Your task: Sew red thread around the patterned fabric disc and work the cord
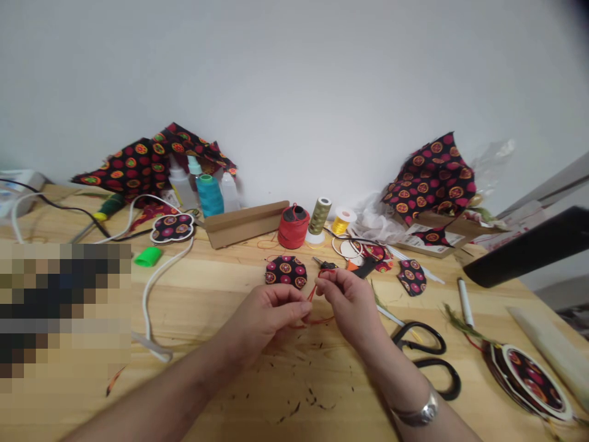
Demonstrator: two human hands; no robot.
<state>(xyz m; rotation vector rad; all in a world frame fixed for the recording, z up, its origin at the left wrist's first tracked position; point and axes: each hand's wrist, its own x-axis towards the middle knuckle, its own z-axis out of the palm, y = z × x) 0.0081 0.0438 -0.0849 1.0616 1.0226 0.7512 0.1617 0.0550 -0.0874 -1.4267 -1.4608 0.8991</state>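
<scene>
We find the left hand (265,316) and right hand (350,302) both pinching a thin red cord (313,296), which runs between them with a loop sagging at six o'clock. A round black-and-pink fabric disc (286,272) lies at twelve o'clock, nearer the left hand.

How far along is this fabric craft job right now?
Done, it seems: one ornament looks finished, with a white edge. In hand: the left hand and right hand work a red cord. Left: a fabric disc and a half-disc lie loose.
</scene>
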